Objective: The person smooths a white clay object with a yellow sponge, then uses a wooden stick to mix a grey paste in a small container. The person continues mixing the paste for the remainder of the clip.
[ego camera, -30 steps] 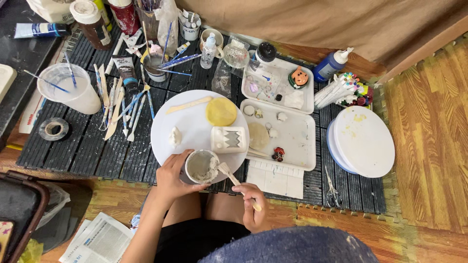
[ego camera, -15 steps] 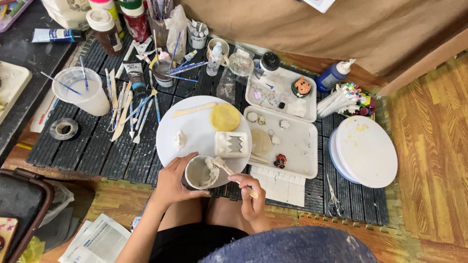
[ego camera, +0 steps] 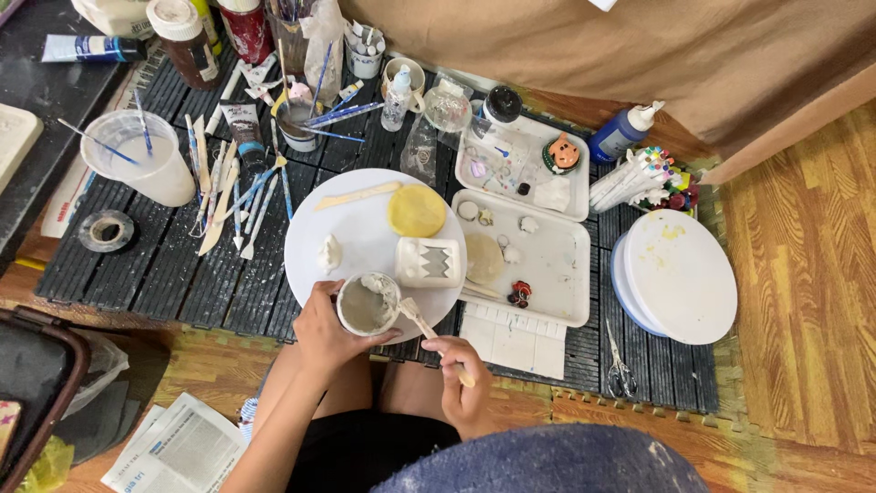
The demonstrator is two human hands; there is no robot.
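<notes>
My left hand [ego camera: 324, 330] grips a small white cup [ego camera: 367, 304] of grey-white paste at the near edge of a round white board [ego camera: 360, 233]. In my right hand [ego camera: 461, 370] is a wooden-handled brush [ego camera: 422, 322], its tip resting at the cup's right rim. On the board lie a white clay box with zigzag cut-outs [ego camera: 429, 262], a yellow round sponge [ego camera: 416, 211], a flat wooden stick [ego camera: 358, 194] and a small white clay lump [ego camera: 329, 253].
Two white trays [ego camera: 547, 283] with small clay pieces sit right of the board, a round white turntable [ego camera: 680, 274] beyond them. Brushes and modelling tools [ego camera: 228, 196], a plastic water cup [ego camera: 146, 157], tape roll [ego camera: 106, 230], jars and scissors [ego camera: 620, 370] lie on the dark slatted mat.
The brush tip has moved from inside the cup to its right rim. My left hand keeps holding the cup at the board's near edge.
</notes>
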